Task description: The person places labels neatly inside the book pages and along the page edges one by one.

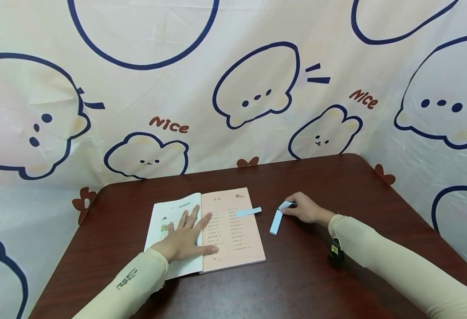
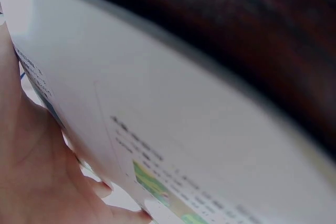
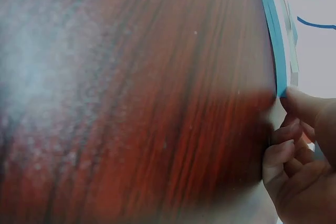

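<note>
Your left hand (image 1: 185,238) lies spread on the open book (image 1: 222,230), so press evenly there, while your right hand (image 1: 304,209) pinches a blue strip (image 1: 275,223) right of the book, best handled lightly to avoid creasing.

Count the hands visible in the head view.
2: the left hand lies spread across the open book; the right hand, to the book's right, pinches a blue strip.
</note>
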The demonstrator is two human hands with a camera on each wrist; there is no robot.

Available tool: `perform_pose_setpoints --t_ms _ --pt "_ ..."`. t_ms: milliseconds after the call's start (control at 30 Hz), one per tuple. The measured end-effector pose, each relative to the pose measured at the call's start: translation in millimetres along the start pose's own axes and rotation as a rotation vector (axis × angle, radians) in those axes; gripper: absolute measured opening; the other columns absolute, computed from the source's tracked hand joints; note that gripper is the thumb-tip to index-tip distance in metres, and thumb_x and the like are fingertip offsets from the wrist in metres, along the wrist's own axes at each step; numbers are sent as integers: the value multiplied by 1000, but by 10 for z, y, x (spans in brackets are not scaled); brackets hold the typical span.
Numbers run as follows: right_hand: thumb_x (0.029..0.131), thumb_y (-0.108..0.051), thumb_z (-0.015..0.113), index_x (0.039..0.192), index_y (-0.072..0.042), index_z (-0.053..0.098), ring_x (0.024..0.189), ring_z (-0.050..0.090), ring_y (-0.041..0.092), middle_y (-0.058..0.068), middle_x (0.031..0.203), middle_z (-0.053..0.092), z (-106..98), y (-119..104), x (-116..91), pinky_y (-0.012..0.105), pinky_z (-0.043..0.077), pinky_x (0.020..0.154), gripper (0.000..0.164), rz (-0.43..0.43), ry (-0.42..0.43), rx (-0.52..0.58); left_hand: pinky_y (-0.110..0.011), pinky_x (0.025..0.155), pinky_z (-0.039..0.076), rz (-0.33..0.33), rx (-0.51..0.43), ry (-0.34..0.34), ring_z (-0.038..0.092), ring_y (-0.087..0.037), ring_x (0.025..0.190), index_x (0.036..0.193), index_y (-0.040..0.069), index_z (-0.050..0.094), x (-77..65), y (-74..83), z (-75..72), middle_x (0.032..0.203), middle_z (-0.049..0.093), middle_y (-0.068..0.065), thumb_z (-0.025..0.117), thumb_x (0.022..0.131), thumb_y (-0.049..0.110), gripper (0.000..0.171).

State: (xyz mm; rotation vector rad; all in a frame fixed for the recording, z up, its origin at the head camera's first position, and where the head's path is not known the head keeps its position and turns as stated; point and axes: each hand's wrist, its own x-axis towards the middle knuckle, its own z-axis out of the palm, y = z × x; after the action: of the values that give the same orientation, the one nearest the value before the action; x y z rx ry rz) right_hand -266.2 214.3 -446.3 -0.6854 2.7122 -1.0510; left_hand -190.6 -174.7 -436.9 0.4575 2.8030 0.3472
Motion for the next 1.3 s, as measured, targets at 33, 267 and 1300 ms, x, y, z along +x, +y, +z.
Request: perform_pose_setpoints --t_ms 33,267,1300 --pt "95 -10 70 89 -7 76 77 56 10 2 84 73 -2 10 5 26 49 75 9 -1 -1 0 -85 110 9 -1 1 -1 0 -49 156 163 30 17 -3 5 -1 172 -6 -13 57 81 82 105" --pt "97 -9 67 89 -4 73 73 53 10 5 81 69 -40 29 1 24 47 70 11 -27 6 26 -86 108 10 11 -3 2 1 -50 156 163 30 17 -20 22 -2 172 -6 -14 57 82 82 105" --pt "109 -34 24 92 3 47 50 29 12 -3 64 35 -71 -305 -65 24 26 47 47 223 70 425 -86 108 10 11 3 10 1 -50 156 163 29 17 -35 18 -17 172 -5 -14 58 82 81 104"
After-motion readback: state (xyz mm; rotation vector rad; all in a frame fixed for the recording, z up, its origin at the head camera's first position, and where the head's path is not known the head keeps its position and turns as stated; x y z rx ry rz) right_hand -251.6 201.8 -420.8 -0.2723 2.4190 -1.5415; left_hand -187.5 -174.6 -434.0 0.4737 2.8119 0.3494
